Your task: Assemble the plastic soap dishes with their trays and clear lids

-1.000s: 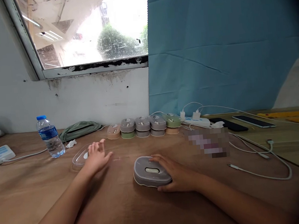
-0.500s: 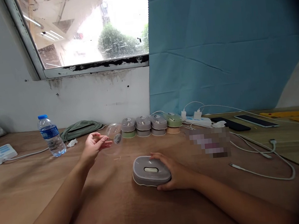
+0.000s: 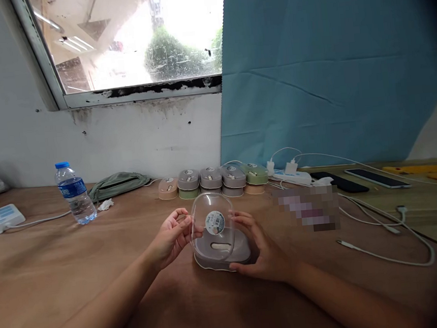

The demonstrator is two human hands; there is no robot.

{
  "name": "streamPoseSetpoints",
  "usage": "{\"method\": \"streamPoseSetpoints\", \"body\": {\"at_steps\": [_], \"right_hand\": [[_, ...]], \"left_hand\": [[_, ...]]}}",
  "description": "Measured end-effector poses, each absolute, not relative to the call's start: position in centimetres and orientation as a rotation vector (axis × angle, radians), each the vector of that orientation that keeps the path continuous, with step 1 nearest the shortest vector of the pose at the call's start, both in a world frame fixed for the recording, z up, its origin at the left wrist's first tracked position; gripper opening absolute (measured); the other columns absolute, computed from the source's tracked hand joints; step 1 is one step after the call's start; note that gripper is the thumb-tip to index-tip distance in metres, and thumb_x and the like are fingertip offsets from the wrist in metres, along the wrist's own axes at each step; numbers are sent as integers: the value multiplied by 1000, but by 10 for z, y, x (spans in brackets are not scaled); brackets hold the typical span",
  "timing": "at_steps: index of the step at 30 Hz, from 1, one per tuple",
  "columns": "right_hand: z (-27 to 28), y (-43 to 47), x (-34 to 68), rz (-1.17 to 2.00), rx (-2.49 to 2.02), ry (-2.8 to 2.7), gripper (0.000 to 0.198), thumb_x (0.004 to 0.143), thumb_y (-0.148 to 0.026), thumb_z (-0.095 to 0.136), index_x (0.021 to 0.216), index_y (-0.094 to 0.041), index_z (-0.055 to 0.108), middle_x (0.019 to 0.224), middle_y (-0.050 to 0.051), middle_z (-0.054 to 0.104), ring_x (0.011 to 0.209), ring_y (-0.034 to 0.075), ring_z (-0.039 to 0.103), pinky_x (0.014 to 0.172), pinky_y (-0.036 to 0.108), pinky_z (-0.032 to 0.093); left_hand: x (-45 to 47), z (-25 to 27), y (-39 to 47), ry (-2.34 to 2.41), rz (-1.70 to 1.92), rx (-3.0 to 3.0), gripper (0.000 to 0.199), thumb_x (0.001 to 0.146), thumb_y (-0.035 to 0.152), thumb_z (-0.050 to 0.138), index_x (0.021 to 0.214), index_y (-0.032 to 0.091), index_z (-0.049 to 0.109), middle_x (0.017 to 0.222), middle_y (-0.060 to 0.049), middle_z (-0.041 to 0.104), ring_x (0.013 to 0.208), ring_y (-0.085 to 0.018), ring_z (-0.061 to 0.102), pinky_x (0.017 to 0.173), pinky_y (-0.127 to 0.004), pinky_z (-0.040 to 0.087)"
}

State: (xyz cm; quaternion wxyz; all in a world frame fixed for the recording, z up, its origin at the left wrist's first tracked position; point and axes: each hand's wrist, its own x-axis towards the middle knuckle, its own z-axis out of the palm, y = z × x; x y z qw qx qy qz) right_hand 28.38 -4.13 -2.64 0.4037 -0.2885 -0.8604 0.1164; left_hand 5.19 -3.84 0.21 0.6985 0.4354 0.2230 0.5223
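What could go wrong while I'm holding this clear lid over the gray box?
The lid is tilted up with your left hand on one edge, so it might slip or twist onto the box. Your right hand is close against the box's right side, so it could nudge the box.
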Motion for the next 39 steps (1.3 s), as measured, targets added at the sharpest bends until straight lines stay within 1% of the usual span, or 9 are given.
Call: {"method": "streamPoseSetpoints", "body": {"at_steps": [4,8,16,20,24,27,30,35,39], "right_hand": [[-24,-44,283,189,-668,-2084,56,64,-26,67,112,-21,38,118,12,41,115,27,39,94,41,38],[-22,-44,283,48,-607,-2021,37,68,-15,61,100,-21,44,117,11,40,108,24,46,90,41,42],[-21,-49,283,-156,-504,-2095,14,67,-13,61,73,-18,49,124,14,37,113,28,43,86,39,45],[-22,-48,284,-157,-447,-2149,18,68,-18,65,65,-17,47,130,14,33,116,30,41,90,39,43],[-22,-46,283,-151,-322,-2300,22,69,-24,66,61,-17,47,132,11,35,122,32,32,96,44,38],[-22,-46,282,-115,-289,-2347,25,71,-23,65,59,-16,44,130,11,40,123,33,30,97,45,37],[-25,-46,282,-32,-265,-2288,23,71,-22,65,64,-17,43,122,12,47,123,31,33,96,45,38],[-33,-37,284,114,-335,-2164,29,69,-25,68,79,-20,42,107,10,55,122,28,36,95,47,39],[-34,-29,291,122,-505,-2104,29,70,-26,67,79,-22,40,108,10,55,120,27,39,93,45,41]], "left_hand": [[53,0,-40,475,1153,949,30,72,20,64,91,18,39,71,3,58,64,-11,62,64,-24,49],[52,0,-39,516,1148,925,34,70,19,65,93,18,41,73,1,60,58,-9,60,56,-19,48],[50,-3,-38,550,1115,1002,33,72,25,63,95,19,41,73,2,61,56,-9,59,55,-20,47],[49,-3,-36,584,1045,995,32,73,25,63,93,18,40,74,0,62,54,-7,58,53,-18,46],[46,-7,-32,637,973,1003,35,71,26,64,94,17,39,77,-3,63,52,-7,57,50,-16,43],[45,-11,-29,646,940,1002,36,71,27,65,95,16,39,78,-4,63,52,-7,57,51,-17,43],[46,-12,-28,647,946,983,37,71,27,65,96,16,41,81,-7,64,53,-8,58,56,-19,45],[47,-7,-31,565,979,923,34,77,34,56,103,15,46,103,-13,60,76,-15,62,73,-27,46],[43,-8,-30,518,1012,1107,34,77,31,56,106,17,48,117,-13,51,99,-20,55,90,-34,38]]}}
